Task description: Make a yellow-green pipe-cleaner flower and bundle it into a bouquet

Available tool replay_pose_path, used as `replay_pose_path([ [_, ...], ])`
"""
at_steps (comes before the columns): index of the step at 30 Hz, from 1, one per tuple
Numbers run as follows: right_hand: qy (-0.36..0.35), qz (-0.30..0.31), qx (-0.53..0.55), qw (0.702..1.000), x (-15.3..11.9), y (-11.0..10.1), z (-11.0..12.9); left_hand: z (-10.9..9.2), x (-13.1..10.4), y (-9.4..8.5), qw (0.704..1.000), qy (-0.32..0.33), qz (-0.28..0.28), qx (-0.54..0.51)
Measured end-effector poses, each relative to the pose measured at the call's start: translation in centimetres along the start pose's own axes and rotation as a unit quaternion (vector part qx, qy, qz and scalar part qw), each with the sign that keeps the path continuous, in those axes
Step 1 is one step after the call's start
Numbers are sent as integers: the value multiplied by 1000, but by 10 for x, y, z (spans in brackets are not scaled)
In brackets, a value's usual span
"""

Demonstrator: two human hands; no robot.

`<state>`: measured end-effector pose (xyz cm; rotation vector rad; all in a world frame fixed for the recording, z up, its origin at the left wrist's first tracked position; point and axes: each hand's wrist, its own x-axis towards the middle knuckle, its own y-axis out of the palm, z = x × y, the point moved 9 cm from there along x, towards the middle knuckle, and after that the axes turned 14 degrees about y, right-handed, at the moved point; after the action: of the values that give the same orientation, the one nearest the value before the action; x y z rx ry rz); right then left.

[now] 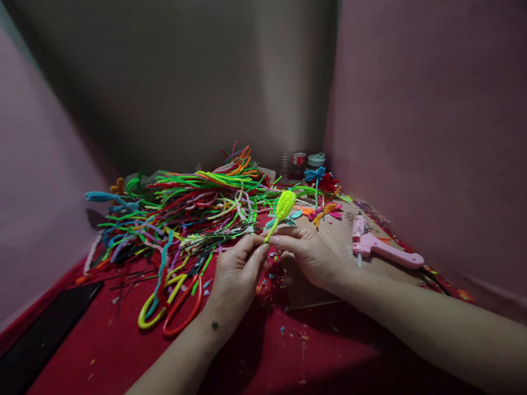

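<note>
Bare forearms point(407, 310), my two, reach over one red cloth point(280, 351). One heap of pipe cleaners point(206, 184), too many to count, sprawls beyond. My left hand point(241, 266) and right hand point(310, 255) meet, both pinching one yellow stem point(272, 229) low down. To the right lies one pink glue gun point(382, 249); left, one pair of scissors point(196, 267). That stem's fuzzy bud point(285, 205) tilts above my fingertips. Three containers point(299, 160) stand behind, contents unclear.

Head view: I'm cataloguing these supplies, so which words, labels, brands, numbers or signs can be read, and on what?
No text can be read.
Red-and-white label on a container at the back: too small and blurred.
Pink glue gun: no legible marking.
</note>
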<state>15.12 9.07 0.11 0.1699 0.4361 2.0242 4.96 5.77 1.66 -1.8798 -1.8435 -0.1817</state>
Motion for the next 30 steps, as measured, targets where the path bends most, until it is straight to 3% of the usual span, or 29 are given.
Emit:
replay_pose_path([
  [10, 19, 57, 41, 997, 7, 4, -10, 2, 1, 2, 1000, -7, 11, 4],
  [17, 19, 39, 40, 998, 5, 2, -8, 6, -3, 7, 997, -58, 22, -52],
  [30, 31, 44, 64, 997, 6, 1, -13, 10, -2, 10, 992, -74, 31, -93],
])
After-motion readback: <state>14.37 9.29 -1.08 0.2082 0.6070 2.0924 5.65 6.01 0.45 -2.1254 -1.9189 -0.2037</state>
